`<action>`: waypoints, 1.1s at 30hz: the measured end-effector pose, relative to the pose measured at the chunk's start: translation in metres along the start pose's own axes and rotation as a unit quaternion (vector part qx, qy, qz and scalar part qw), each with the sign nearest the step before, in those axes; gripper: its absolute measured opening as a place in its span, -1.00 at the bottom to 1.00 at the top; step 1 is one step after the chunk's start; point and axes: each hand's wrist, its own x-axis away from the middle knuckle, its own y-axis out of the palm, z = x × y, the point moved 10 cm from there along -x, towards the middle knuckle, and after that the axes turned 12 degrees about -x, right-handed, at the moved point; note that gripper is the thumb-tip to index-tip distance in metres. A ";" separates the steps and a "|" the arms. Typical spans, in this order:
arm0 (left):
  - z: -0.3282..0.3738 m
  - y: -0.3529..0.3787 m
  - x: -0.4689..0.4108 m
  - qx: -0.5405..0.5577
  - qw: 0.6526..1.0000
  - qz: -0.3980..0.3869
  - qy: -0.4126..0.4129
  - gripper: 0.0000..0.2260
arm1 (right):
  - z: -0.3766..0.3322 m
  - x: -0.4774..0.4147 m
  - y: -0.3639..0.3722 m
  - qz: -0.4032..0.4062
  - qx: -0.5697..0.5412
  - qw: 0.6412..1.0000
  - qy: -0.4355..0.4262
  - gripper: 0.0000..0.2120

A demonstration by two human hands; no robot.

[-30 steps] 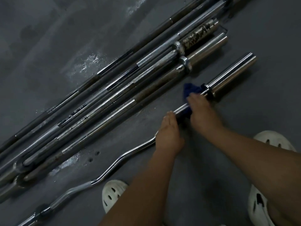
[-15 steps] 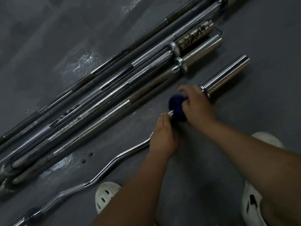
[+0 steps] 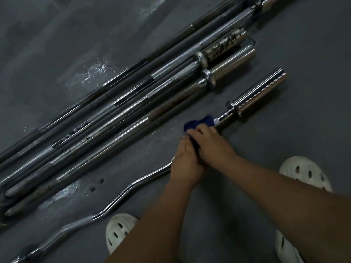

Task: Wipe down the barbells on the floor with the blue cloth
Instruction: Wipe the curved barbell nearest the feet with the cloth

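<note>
Where both hands meet on the chrome curl bar [image 3: 133, 184], right hand [image 3: 212, 143] clamps blue cloth [image 3: 199, 123]; left hand [image 3: 187, 164] grips bare shaft; no legible markings.

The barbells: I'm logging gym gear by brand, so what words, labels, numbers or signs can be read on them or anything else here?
None can be read.
Curl bar: plain chrome, no marking visible.
Straight barbells: dark bands and mottled patches on one sleeve look like wear, not lettering.
Blue cloth and white shoes: no print visible.
</note>
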 end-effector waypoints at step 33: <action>-0.008 0.006 0.004 -0.031 0.999 -0.011 0.027 -0.11 | 0.045 -0.003 -0.025 0.033 0.026 0.997 0.070 -0.47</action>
